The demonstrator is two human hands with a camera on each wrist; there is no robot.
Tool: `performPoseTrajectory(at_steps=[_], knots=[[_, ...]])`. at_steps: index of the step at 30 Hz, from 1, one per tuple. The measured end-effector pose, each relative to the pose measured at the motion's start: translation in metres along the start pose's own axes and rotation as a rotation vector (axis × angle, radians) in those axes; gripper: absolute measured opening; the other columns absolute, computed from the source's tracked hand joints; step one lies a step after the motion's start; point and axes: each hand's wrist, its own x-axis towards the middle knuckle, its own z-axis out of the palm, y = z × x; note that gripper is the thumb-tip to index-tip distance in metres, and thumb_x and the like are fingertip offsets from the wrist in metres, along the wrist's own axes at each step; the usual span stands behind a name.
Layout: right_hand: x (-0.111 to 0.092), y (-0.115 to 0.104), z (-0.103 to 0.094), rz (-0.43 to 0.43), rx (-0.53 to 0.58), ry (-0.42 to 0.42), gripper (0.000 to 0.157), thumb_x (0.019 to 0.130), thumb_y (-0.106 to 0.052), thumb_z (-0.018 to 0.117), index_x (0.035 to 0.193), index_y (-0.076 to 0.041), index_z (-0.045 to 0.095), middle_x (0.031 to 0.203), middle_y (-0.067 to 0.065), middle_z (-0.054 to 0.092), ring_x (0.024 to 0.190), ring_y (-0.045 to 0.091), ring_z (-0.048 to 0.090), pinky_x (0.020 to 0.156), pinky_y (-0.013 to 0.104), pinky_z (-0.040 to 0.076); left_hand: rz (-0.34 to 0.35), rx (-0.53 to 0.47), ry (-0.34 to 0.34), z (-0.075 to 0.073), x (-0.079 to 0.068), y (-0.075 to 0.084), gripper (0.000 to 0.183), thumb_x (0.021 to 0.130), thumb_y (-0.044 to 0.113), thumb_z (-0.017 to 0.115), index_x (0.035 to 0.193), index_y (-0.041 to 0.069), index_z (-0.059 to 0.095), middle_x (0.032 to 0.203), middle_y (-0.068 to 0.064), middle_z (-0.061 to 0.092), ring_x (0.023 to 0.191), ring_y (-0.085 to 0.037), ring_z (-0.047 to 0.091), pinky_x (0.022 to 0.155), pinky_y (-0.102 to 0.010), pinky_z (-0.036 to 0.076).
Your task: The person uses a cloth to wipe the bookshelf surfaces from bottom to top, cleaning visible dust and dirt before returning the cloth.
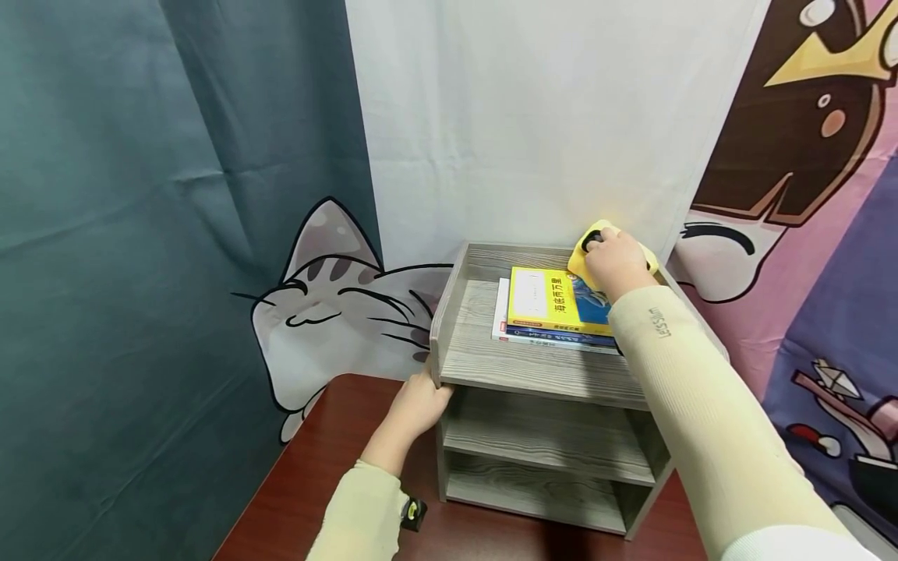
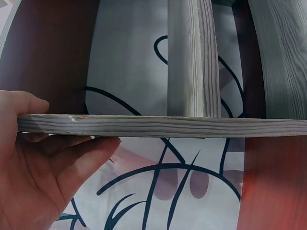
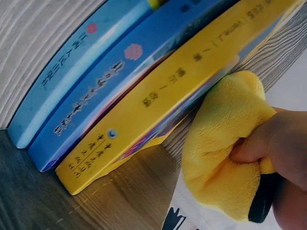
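Note:
My right hand grips a bunched yellow cloth with a black edge, at the back right corner of a small grey wood-grain shelf. The thumb presses into the cloth's folds in the right wrist view. Beside it on the top board lies a stack of books: a yellow book uppermost, blue and white ones beneath. Their blue spine and yellow spine face the right wrist camera. With thumb and fingers on opposite faces, my left hand holds the edge of the shelf's left side panel.
The shelf stands on a reddish-brown table, with lower compartments facing me. Close behind hangs a white curtain with a cartoon cat; a teal curtain is at left, a printed pink and purple one at right.

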Motion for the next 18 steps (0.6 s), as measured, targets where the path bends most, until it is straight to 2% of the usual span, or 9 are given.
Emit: performPoseTrajectory(at_steps=[5,9,13,18], knots=[[-0.004,0.004,0.003,0.044,0.003,-0.032,0.026,0.074,-0.005,0.071,0.099,-0.002,0.067,0.103,0.014,0.059,0.096,0.033,0.044,0.085,0.046,0.04,0.004,0.003,0.007,0.0,0.0,-0.001,0.039,0.091,0.028,0.052,0.124,0.008,0.048,0.099,-0.021,0.065,0.09,-0.034,0.063,0.071,-0.05,0.046],[-0.003,0.005,0.009,0.122,0.015,-0.111,0.033,0.069,-0.008,0.076,0.1,-0.002,0.067,0.096,0.016,0.059,0.09,0.033,0.042,0.076,0.044,0.04,0.005,-0.003,0.005,0.0,0.0,-0.001,0.038,0.092,0.028,0.051,0.124,0.008,0.049,0.097,-0.02,0.065,0.089,-0.033,0.063,0.07,-0.05,0.046],[0.01,0.007,0.022,0.219,0.036,-0.193,0.04,0.068,-0.01,0.079,0.104,-0.004,0.065,0.093,0.015,0.058,0.088,0.033,0.04,0.07,0.042,0.039,0.005,-0.009,-0.001,0.001,0.0,0.0,0.038,0.09,0.027,0.052,0.124,0.008,0.05,0.095,-0.019,0.066,0.085,-0.031,0.063,0.067,-0.048,0.045],[0.027,0.01,0.038,0.276,0.04,-0.233,0.038,0.067,-0.01,0.079,0.102,-0.005,0.064,0.091,0.014,0.057,0.09,0.034,0.038,0.069,0.042,0.039,0.006,-0.003,-0.002,0.001,0.0,0.0,0.037,0.09,0.026,0.052,0.122,0.006,0.051,0.096,-0.019,0.066,0.085,-0.032,0.063,0.067,-0.048,0.045]])
